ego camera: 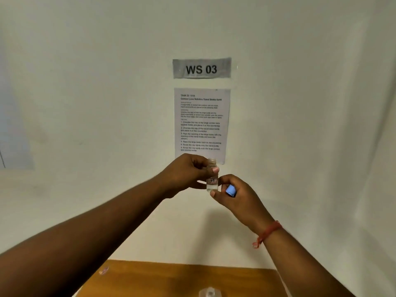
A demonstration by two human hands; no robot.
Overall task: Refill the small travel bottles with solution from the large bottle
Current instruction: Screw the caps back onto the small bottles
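A small clear travel bottle (pixel 212 182) is held upright in the air in front of the wall. It has a handwritten label and a little clear liquid at the bottom, and its threaded neck is uncapped. My left hand (pixel 186 173) grips the bottle around its upper part. My right hand (pixel 234 195) holds a blue cap (pixel 230 190) between its fingers, while its thumb and fingertip touch the base of the bottle. The large bottle is mostly out of view.
A wooden table (pixel 171 279) lies at the bottom edge, with the top of a clear object (pixel 210 292) poking in and a small clear item (pixel 104 270) at its left. On the white wall hang a "WS 03" sign (pixel 201 68) and an instruction sheet (pixel 201 123).
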